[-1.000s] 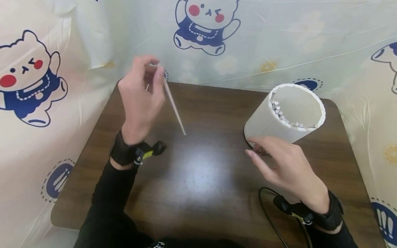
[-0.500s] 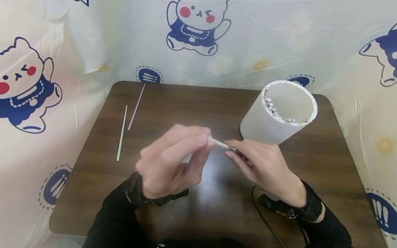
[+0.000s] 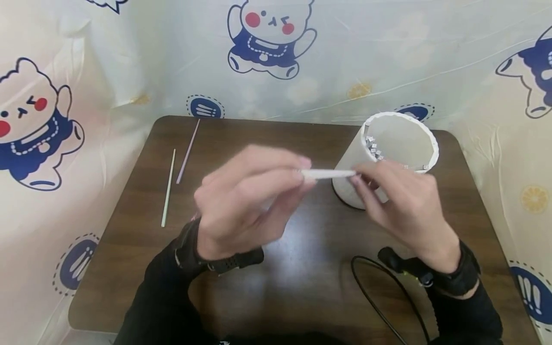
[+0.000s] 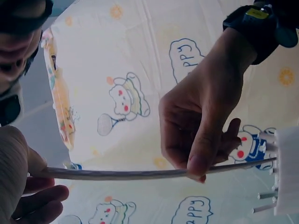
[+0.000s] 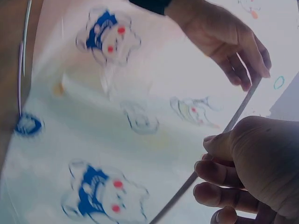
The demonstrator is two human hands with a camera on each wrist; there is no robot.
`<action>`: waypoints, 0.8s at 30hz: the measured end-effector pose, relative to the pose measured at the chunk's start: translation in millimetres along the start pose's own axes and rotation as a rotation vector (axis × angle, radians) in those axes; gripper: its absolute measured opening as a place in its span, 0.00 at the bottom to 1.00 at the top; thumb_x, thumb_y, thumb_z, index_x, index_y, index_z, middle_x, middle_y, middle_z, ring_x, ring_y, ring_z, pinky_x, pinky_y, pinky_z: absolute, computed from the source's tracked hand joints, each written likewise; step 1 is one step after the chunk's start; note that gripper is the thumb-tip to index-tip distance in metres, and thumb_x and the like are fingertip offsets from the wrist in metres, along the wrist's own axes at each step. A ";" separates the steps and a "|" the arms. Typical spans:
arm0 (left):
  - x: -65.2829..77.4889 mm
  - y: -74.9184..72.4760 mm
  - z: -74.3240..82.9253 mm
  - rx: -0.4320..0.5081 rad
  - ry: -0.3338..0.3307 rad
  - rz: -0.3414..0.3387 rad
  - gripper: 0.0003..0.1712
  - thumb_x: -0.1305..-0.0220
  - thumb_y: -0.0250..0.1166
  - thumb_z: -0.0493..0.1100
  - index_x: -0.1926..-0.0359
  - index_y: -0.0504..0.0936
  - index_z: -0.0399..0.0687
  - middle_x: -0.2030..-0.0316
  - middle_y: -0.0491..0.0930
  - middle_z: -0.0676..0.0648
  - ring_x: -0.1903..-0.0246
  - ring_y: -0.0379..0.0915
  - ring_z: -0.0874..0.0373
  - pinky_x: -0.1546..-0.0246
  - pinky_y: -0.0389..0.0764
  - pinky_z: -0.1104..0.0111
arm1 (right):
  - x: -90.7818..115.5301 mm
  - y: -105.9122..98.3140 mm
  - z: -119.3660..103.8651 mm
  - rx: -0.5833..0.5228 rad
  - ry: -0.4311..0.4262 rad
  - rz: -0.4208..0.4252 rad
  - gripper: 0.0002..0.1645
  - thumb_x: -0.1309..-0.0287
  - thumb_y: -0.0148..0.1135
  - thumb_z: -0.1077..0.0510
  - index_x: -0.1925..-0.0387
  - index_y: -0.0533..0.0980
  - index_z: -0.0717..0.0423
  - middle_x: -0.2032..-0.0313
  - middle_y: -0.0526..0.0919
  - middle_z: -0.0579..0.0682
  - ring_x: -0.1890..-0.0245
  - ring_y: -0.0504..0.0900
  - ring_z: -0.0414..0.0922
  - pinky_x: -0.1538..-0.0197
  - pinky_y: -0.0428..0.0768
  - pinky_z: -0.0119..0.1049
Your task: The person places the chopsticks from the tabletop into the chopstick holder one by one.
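Observation:
A long, thin, pale stick (image 3: 325, 174) is held up over the table by both hands. My left hand (image 3: 250, 201) pinches one end between thumb and fingertips. Farther along, my right hand (image 3: 409, 211) pinches the stick (image 4: 117, 174) with thumb and fingers. In the left wrist view it bows slightly and continues past the right hand toward a white cylindrical container (image 4: 287, 172). Whether its far tip touches the container cannot be told. On the table's left lie a pale green stick (image 3: 168, 191) and a purple stick (image 3: 188, 152), apart from each other.
The white container (image 3: 347, 191) stands at the back right, behind my right hand, with several small squarish ends along its inner rim. A black cable (image 3: 366, 297) loops beside my right wrist. Printed curtains (image 3: 276, 96) surround the brown table (image 3: 129, 268).
The left hand came from the far left to the middle, uncovering the green and purple sticks. Both hands then rose, and the right hand, loose at first, now pinches the pale stick.

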State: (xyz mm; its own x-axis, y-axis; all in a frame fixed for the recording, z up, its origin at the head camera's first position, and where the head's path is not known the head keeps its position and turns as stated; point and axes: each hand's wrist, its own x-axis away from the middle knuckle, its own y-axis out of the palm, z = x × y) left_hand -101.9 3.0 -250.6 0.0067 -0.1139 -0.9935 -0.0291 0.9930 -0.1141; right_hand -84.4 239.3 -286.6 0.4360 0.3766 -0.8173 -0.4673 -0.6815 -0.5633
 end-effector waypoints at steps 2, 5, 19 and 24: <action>-11.6 4.4 -8.7 -0.024 -0.012 -0.006 0.12 0.51 0.73 0.24 0.64 0.80 0.30 0.68 0.86 0.36 0.67 0.84 0.49 0.57 0.87 0.67 | -7.0 -6.2 9.9 0.040 0.032 -0.020 0.23 0.26 0.55 0.48 0.64 0.81 0.65 0.79 0.82 0.51 0.84 0.75 0.43 0.80 0.70 0.33; -24.3 12.9 -22.5 -0.076 -0.023 -0.026 0.10 0.47 0.74 0.26 0.64 0.82 0.30 0.68 0.86 0.36 0.67 0.84 0.48 0.55 0.86 0.66 | -16.6 -14.3 24.2 0.088 0.070 -0.079 0.21 0.27 0.57 0.49 0.59 0.81 0.65 0.74 0.85 0.54 0.78 0.79 0.46 0.74 0.70 0.34; -42.4 68.9 -103.0 -0.106 -0.243 -0.313 0.13 0.25 0.59 0.44 0.55 0.84 0.38 0.58 0.87 0.46 0.53 0.81 0.57 0.42 0.74 0.77 | -42.6 -21.2 94.6 0.158 0.205 -0.339 0.04 0.37 0.66 0.64 0.63 0.83 0.61 0.77 0.83 0.52 0.74 0.69 0.33 0.66 0.63 0.25; -36.4 87.4 -118.6 -0.123 -0.292 -0.406 0.12 0.24 0.58 0.44 0.56 0.84 0.40 0.58 0.86 0.47 0.52 0.80 0.59 0.43 0.71 0.79 | -42.4 -16.7 108.4 0.137 0.226 -0.420 0.03 0.36 0.65 0.63 0.64 0.84 0.58 0.78 0.82 0.49 0.75 0.67 0.26 0.68 0.64 0.24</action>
State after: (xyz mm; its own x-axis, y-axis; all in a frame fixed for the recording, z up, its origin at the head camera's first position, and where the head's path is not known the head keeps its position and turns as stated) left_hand -223.3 90.4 -224.8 0.3206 -0.4592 -0.8285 -0.0829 0.8577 -0.5075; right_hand -178.4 302.8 -255.7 0.7572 0.4449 -0.4782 -0.3055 -0.4059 -0.8614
